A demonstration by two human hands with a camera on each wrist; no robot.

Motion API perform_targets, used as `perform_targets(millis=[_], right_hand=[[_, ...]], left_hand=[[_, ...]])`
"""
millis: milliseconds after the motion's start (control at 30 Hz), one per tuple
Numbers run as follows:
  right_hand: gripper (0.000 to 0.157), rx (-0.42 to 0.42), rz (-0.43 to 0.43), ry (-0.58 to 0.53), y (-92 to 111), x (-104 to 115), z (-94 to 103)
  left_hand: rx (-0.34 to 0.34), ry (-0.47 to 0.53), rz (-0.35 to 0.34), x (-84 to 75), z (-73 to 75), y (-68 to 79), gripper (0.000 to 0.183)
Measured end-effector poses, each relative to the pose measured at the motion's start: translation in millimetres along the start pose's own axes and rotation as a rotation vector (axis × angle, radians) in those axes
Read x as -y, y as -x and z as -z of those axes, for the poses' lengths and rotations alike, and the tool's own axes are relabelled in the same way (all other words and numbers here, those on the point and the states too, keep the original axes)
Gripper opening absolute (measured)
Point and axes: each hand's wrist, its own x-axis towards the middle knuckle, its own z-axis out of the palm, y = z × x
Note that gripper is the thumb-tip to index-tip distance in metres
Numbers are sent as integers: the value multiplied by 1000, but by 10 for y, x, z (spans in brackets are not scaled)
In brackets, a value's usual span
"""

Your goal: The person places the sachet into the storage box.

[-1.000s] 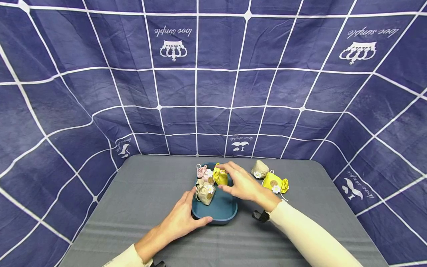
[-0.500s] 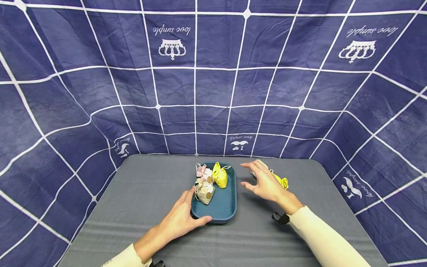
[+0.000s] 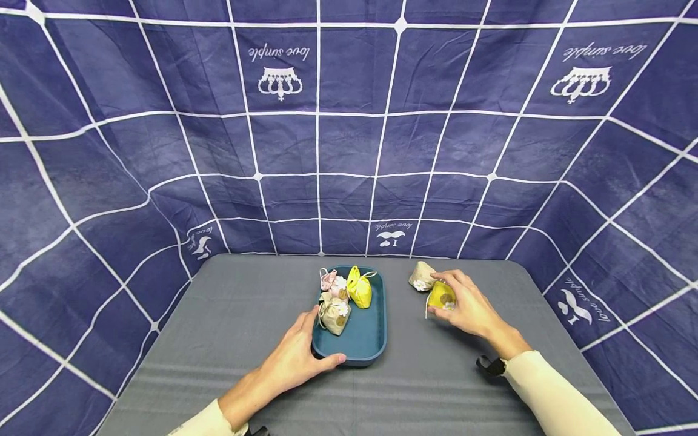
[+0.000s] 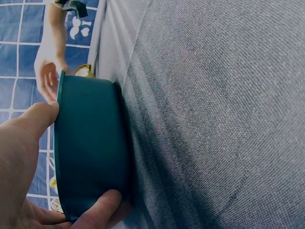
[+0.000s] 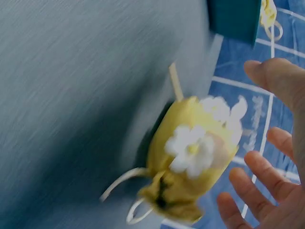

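Lying right of the blue tray [image 3: 360, 346], the yellow pouch [image 3: 435, 296] leaves you open grey table [image 3: 406, 342] between; a beige pouch [image 3: 422, 274] sits close on its far-left side. Your right hand [image 3: 468, 307] hangs wide around it; your left hand [image 3: 297, 349] holds the tray's near-left corner. The yellow pouch is plump, with a white flower [image 5: 192, 149], gathered neck [image 5: 183, 208] and pale cords [image 5: 128, 173].

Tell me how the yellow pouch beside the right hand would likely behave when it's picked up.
The yellow pouch would probably squash a little, since it looks like cloth bunched at the neck. Its loose cords would likely dangle and might snag. Lying on its side, it seems unlikely to roll far, with that neck jutting out.
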Motion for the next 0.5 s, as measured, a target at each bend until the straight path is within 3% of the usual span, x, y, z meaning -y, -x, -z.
perform_targets(millis=[233, 500], right_hand=[[82, -16, 8, 8, 148, -247, 25], [85, -13, 45, -22, 184, -398, -11]], left_hand=[[-7, -2, -3, 2, -6, 1, 130], [-10, -3, -2, -5, -2, 3, 130]])
